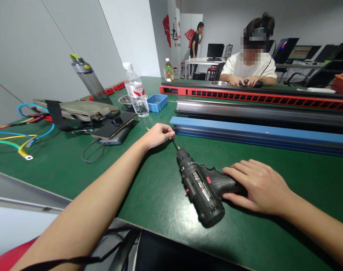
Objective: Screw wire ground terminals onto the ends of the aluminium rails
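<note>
Fingers (235, 173) on one drill (201, 184), one bit (176, 143)

The left hand (160, 135) and the right hand (258, 188) are bare, and so are both forearms (109, 184). At the lower left, some red cloth (14, 253) is partly visible, near a thin black strap (66, 260).

Workshop in an office-like room

Between the left hand (158, 136) and right hand (259, 186), a power drill (201, 188) lies on a green workbench (149, 199); past them stretch long rails (259, 131) and a blue bin (161, 106); far beyond, desks (202, 60) hold computer monitors (216, 50).
</note>
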### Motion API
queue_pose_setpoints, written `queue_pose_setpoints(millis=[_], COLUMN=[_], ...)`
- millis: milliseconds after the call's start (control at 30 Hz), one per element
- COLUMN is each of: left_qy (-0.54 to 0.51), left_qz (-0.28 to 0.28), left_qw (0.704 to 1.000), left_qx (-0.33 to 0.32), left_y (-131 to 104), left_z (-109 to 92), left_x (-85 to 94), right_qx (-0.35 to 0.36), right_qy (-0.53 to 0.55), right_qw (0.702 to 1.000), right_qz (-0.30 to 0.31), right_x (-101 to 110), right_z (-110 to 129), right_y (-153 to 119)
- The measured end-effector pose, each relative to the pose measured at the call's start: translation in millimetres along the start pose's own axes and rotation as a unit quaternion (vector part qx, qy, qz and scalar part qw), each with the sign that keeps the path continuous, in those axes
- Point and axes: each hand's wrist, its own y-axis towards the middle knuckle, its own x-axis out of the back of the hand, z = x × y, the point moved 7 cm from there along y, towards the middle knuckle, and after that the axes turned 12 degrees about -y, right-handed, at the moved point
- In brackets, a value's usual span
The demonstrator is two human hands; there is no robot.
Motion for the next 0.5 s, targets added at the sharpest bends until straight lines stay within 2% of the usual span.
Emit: queue_pose_setpoints(millis=[333, 500], left_qy=[0.015, 0.022], left_qz=[0.017, -0.033], left_qw=[0.999, 0.998], left_qx=[-0.028, -0.040], left_y=[1.2, 0.3], left_z=[-3.9, -7.3], left_x=[-2.2, 4.8], right_qx=[0.002, -0.008], right_qy=[-0.001, 0.008], right_qw=[1.000, 1.000], right_qz=[0.004, 0.003], right_x=[0.1, 1.1], right_z=[1.1, -4.8], right_y=[0.2, -3.4])
